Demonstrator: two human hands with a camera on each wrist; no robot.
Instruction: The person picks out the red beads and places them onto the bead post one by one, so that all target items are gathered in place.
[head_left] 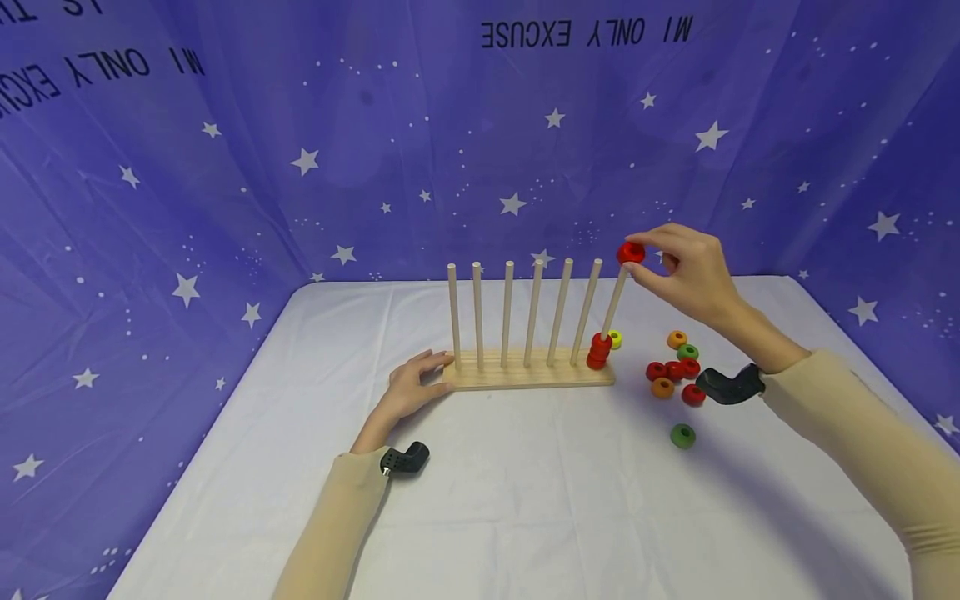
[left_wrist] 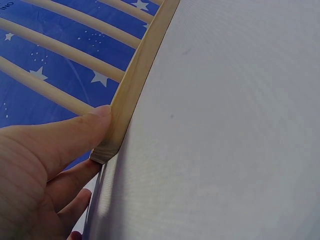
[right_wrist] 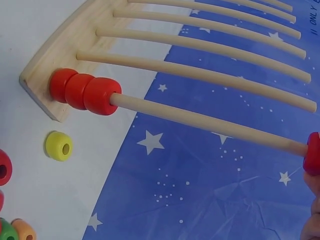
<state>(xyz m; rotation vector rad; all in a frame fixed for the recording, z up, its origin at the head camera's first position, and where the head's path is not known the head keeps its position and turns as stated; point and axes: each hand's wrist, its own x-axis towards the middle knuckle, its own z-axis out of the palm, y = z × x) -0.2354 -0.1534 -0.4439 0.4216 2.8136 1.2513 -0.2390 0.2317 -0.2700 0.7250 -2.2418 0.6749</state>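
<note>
A wooden peg stand [head_left: 525,379] with a row of upright pegs rests on the white table. My left hand [head_left: 411,386] grips the stand's left end, its thumb [left_wrist: 102,117] on the edge and its other fingers round the corner. Three red beads [right_wrist: 85,92] are stacked at the bottom of the rightmost peg [right_wrist: 200,121]. Up at that peg's tip, my right hand [head_left: 693,271] pinches another red bead [head_left: 631,253] between thumb and fingers. The right wrist view shows the peg's end right at this bead [right_wrist: 313,154], with most of the hand out of frame.
Loose red beads [head_left: 693,394], orange beads [head_left: 662,387] and green beads [head_left: 683,435] lie on the table right of the stand. A yellow bead [right_wrist: 59,146] sits close to the stand's right end. Behind the table hangs a purple star-printed cloth [head_left: 420,125].
</note>
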